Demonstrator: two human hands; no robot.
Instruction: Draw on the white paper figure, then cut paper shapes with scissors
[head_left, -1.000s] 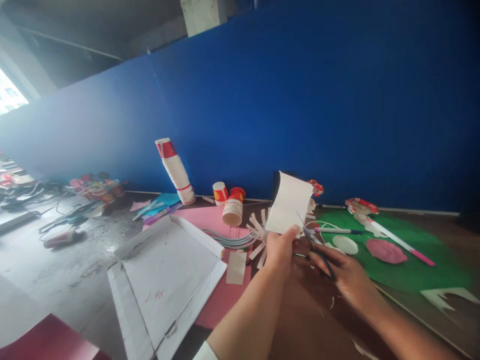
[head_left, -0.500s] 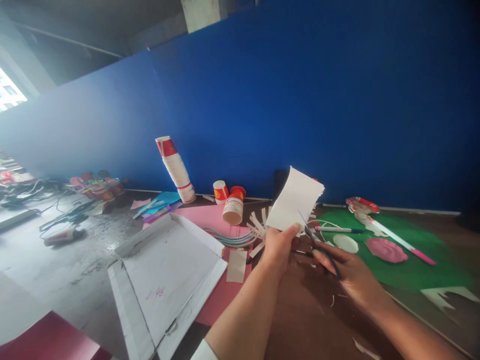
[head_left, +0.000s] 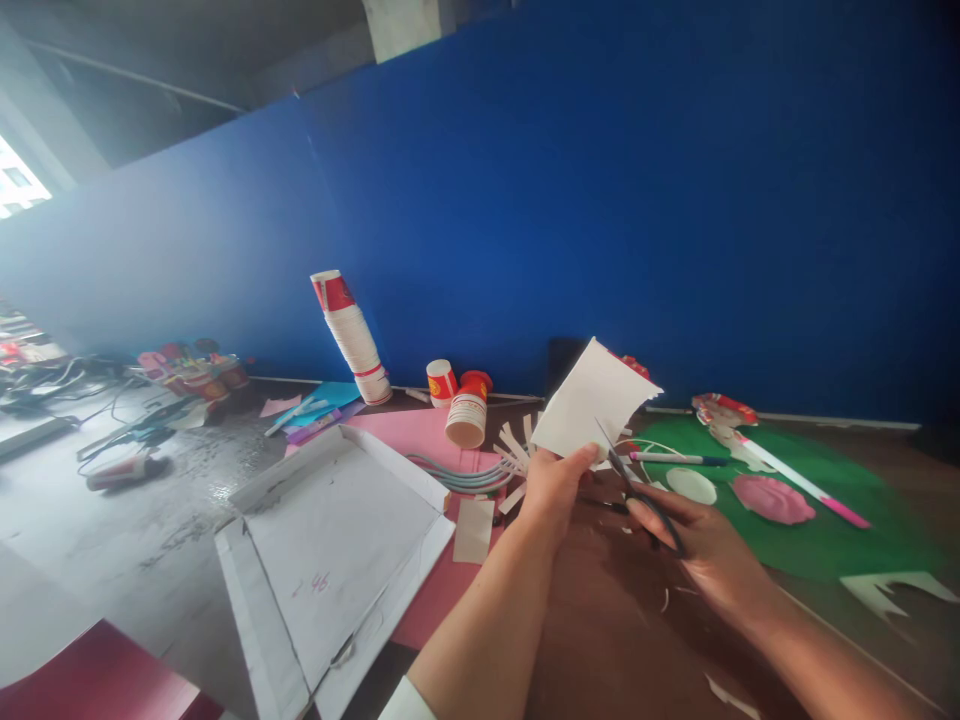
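White paper (head_left: pixel 596 398) pinched in the left hand (head_left: pixel 553 490), jutting toward the back edge of the counter (head_left: pixel 592 645), scissors (head_left: pixel 624 474) grasped in the right hand (head_left: pixel 697 535), blades by the paper's lower edge

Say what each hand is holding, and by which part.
Left hand: white paper, pinched near its lower edge. Right hand: scissors, held by the handle end.

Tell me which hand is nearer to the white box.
Left. The left hand, gripping the white paper, is to the right of the white box; the right hand, holding the scissors, is farther right, beyond the left hand.
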